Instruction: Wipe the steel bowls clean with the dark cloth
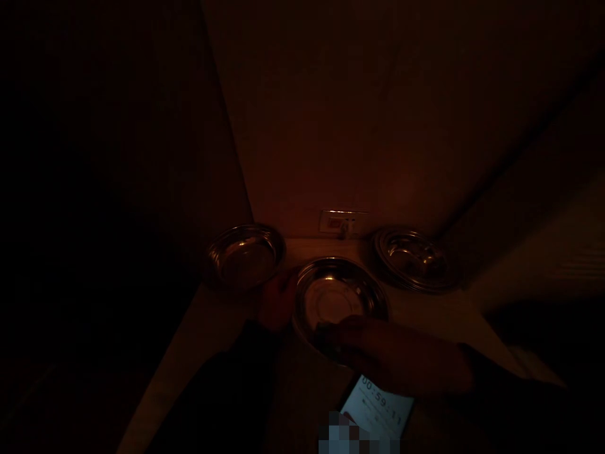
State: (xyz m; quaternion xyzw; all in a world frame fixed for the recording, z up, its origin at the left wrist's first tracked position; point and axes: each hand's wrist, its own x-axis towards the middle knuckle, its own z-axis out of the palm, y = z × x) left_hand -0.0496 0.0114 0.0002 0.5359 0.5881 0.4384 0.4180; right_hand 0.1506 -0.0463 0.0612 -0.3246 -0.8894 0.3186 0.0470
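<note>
The picture is very dark. A round, shiny metal plate (328,296) with a raised rim sits in the middle, at the near part of the table. My left hand (278,304) is at the plate's left rim, its fingers around the edge, though the dark hides some of them. Over the plate's near right side lies my right hand (363,343), fingers bent and pressed down on a small dark thing (326,334) against the plate's inside. What that thing is cannot be made out.
A deep metal dish (246,255) stands at the left back, and several stacked metal plates (416,258) at the right back. A lit phone (378,407) showing a timer is below my right hand. The wall has a socket (343,222) with a plug. The wooden table (174,353) has a left edge.
</note>
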